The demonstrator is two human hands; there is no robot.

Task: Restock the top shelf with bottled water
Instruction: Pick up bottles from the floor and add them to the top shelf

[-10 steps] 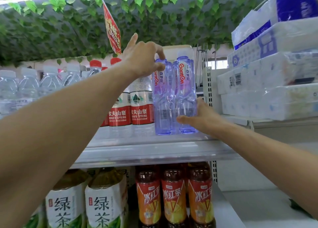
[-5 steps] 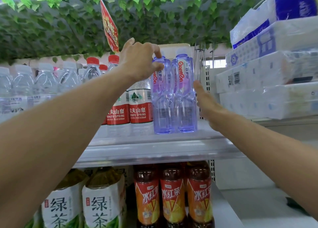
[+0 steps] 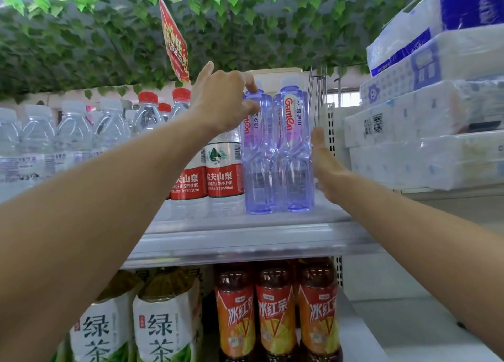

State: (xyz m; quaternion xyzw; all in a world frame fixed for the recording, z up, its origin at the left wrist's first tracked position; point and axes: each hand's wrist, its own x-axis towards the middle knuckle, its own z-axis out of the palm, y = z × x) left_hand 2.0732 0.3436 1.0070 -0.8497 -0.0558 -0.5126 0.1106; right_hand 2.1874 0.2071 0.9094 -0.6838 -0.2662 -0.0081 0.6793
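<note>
Green artificial leaves (image 3: 245, 28) hang over a grey metal top shelf (image 3: 245, 241) in a shop aisle. Two tall blue-tinted clear plastic water bottles (image 3: 296, 154) stand side by side at the shelf's right end, upright, caps up, touching each other. The left hand (image 3: 221, 99) pinches the neck of the left one between thumb and fingertip. The right hand (image 3: 326, 165) lies flat, fingers straight, against the right bottle's side. Two red-labelled clear water bottles (image 3: 223, 178) stand in front just to the left. Below, three orange-labelled iced tea bottles (image 3: 275, 315) line up.
</note>
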